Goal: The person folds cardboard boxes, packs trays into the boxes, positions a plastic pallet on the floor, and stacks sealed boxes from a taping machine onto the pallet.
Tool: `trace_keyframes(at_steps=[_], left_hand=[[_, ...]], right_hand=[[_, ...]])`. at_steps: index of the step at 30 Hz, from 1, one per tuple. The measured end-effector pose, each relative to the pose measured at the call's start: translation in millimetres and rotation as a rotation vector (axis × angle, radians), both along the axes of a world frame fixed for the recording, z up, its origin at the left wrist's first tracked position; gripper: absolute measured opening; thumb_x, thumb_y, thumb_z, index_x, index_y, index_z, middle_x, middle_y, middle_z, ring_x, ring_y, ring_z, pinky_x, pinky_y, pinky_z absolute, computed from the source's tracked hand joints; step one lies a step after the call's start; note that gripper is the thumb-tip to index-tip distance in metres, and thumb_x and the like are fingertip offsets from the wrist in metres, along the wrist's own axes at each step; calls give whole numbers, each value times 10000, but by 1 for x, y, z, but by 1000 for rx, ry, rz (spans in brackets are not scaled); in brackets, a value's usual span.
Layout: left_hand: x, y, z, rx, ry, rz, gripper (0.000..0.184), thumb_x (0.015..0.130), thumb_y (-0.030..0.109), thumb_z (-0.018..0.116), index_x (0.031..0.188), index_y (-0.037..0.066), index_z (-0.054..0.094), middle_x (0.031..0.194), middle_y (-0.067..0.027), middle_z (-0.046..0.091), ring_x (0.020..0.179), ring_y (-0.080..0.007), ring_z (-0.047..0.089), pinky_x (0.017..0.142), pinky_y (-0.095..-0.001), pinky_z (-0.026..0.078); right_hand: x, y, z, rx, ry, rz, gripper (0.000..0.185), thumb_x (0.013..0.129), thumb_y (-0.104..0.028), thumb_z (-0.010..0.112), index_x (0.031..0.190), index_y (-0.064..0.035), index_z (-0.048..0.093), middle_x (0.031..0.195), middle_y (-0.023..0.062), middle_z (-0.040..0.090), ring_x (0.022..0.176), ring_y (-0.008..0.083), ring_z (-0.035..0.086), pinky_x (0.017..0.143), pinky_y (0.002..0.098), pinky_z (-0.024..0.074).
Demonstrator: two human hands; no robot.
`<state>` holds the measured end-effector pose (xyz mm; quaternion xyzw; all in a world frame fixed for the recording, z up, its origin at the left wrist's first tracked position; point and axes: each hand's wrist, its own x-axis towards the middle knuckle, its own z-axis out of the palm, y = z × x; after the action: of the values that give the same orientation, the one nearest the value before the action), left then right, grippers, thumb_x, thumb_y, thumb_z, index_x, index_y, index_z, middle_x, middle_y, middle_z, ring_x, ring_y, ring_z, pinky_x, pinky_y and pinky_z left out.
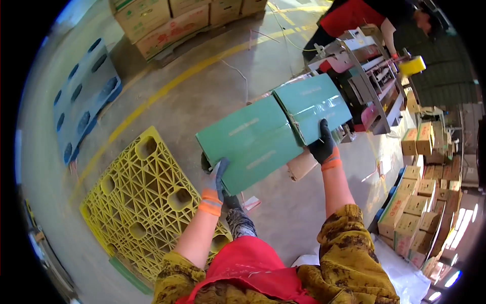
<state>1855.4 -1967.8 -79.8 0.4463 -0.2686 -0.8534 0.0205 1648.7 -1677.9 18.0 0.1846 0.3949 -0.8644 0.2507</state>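
Two green cardboard boxes lie end to end in front of me: a left green box and a right green box with shiny clear tape on its top. In a dark glove with an orange cuff, my left hand grips the near left end of the left box. My right hand, gloved the same way, is at the near side of the right box by the seam, thumb on top. Its other fingers are mostly hidden under the box.
A taping machine stands beyond the right box, with a person in red behind it. A yellow plastic pallet lies at left, a blue pallet farther off. Stacked cartons stand at the back, more cartons at right.
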Motion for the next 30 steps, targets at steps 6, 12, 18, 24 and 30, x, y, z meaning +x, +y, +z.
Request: trace_keyframes(at_steps=[6, 12, 18, 24, 30], left_hand=[[103, -22, -1, 34, 122, 74, 511, 811, 78, 615, 1266, 3, 396, 1160, -105, 541, 1011, -234, 563, 873, -361, 467], [352, -50, -18, -205, 50, 605, 569, 800, 50, 622, 1305, 15, 365, 1174, -101, 532, 980, -186, 557, 835, -297, 463], [677, -60, -94, -228, -202, 1089, 471, 810, 59, 613, 1247, 60, 439, 1115, -93, 567, 926, -229, 596, 750, -365, 524], [972, -72, -209, -117, -384, 1471, 476, 818, 114, 608, 1264, 92, 442, 1129, -87, 563, 998, -216, 563, 815, -349, 498], [1122, -129, -301, -187, -253, 1667, 467, 823, 148, 615, 1260, 97, 457, 1140, -57, 557, 996, -204, 559, 814, -340, 489]], right_hand=[[56, -45, 3, 46, -52, 104, 445, 892, -309, 555, 1264, -89, 446, 1235, 36, 504, 1110, 197, 493, 949, 359, 405], [221, -206, -44, 87, 7, 607, 471, 908, -339, 518, 1304, -110, 409, 1281, 45, 481, 1172, 216, 461, 1001, 393, 365], [514, -387, -225, 271, -205, 1131, 494, 888, -384, 540, 1301, -136, 434, 1268, 17, 492, 1134, 168, 475, 987, 353, 365], [850, -532, -381, 193, 330, 1593, 506, 830, -36, 580, 1307, -49, 413, 1180, 62, 535, 1049, 211, 523, 887, 319, 428], [1075, -652, -463, 430, -18, 1682, 539, 770, -387, 701, 1182, -93, 515, 1066, 48, 583, 923, 168, 563, 783, 286, 475]])
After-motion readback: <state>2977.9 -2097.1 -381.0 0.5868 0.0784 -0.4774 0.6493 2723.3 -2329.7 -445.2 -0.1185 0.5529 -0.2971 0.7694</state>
